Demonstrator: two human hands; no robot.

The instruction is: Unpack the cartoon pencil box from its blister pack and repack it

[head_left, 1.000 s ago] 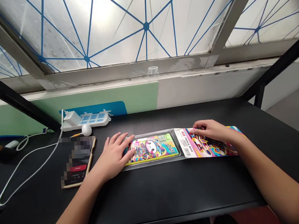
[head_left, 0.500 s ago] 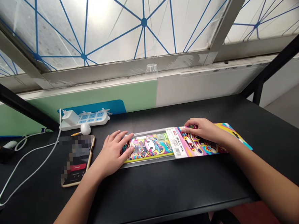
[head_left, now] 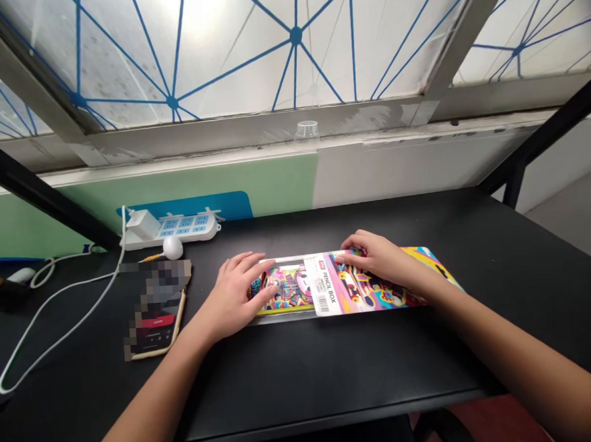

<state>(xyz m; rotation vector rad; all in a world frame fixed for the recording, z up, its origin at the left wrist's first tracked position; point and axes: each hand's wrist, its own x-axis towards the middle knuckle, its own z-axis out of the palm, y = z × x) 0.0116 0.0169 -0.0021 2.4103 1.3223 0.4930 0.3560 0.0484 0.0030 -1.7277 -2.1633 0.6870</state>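
While left hand (head_left: 240, 294) spreads wide on box (head_left: 290, 290), right hand (head_left: 378, 259) rests on card (head_left: 361, 293).
Right hand's grip unclear; box right of phone (head_left: 163, 310), multicolour cartoon print, yellow edge, partly under card.

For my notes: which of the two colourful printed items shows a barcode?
The card under the right hand, with a barcode on its white end strip. The box at the left hand visibly shows none.
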